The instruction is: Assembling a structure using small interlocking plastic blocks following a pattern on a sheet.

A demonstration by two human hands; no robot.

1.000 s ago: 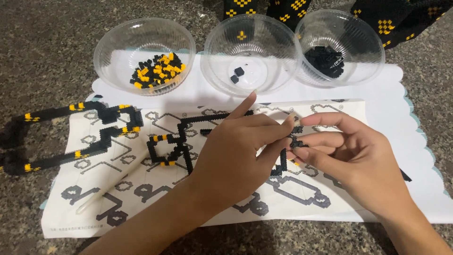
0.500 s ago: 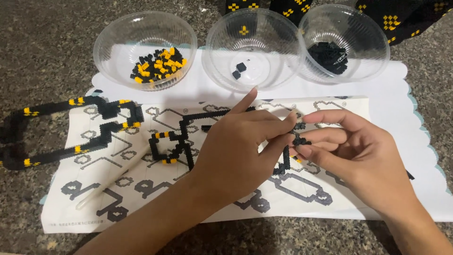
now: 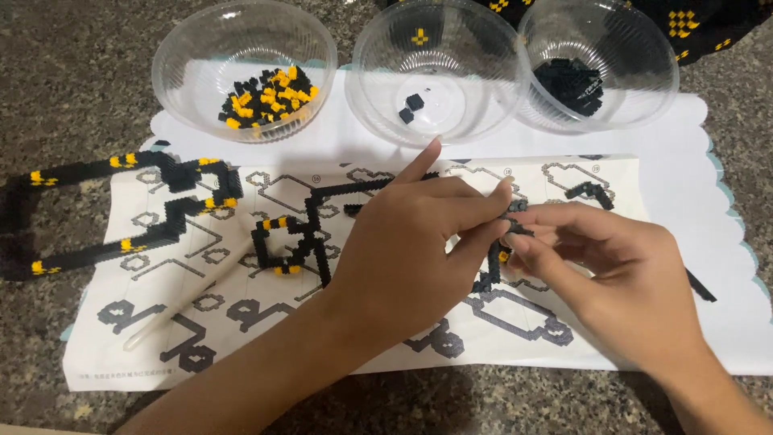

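Your left hand (image 3: pixel 419 242) and right hand (image 3: pixel 620 274) meet fingertip to fingertip, both pinching the top of a thin black-and-yellow strip of small plastic blocks (image 3: pixel 493 262), which hangs over the printed paper pattern sheet (image 3: pixel 241 338), apparently so its shape can be checked against the diagrams.
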